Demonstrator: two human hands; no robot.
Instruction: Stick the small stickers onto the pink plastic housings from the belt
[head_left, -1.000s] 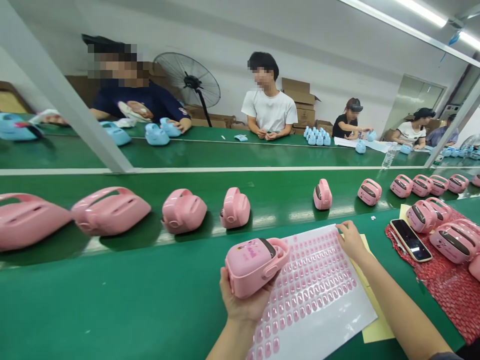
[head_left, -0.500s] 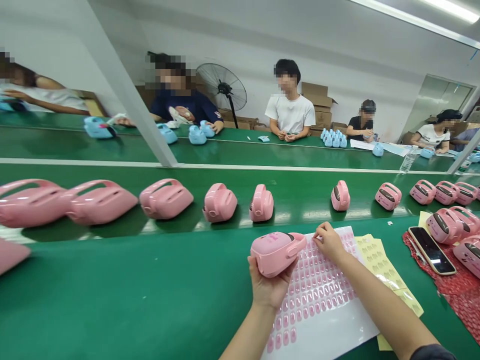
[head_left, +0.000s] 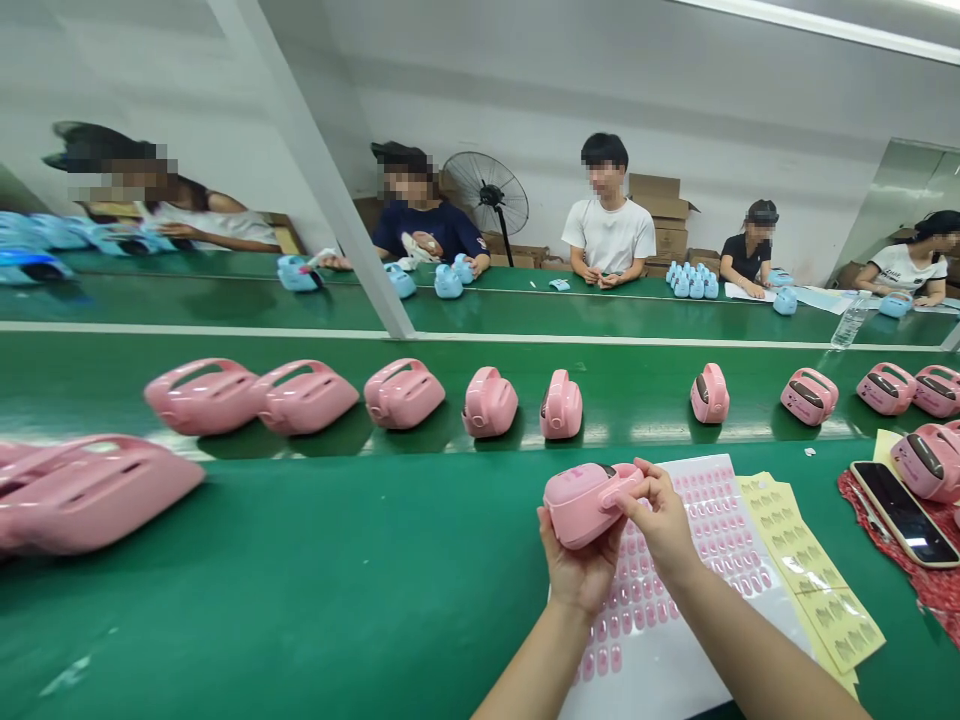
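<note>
One pink device (head_left: pixel 576 512) fills the left grip (head_left: pixel 579 578); right grip (head_left: pixel 666 525) touches it, closure unclear; cardboard boxes' (head_left: pixel 670 242) contents hidden.

Nine pink cases (head_left: pixel 490 405) lined up from nine o'clock to three, one at five, perhaps two at eight; one fan (head_left: pixel 491 195), one phone (head_left: pixel 905 513), five workers (head_left: pixel 609 235) showed.

The bare right hand (head_left: pixel 664 522) has been moved from the white sheet of oval pink stickers (head_left: pixel 652 655) to the handle (head_left: pixel 625 478) of the rounded pink plastic device (head_left: pixel 579 512).
</note>
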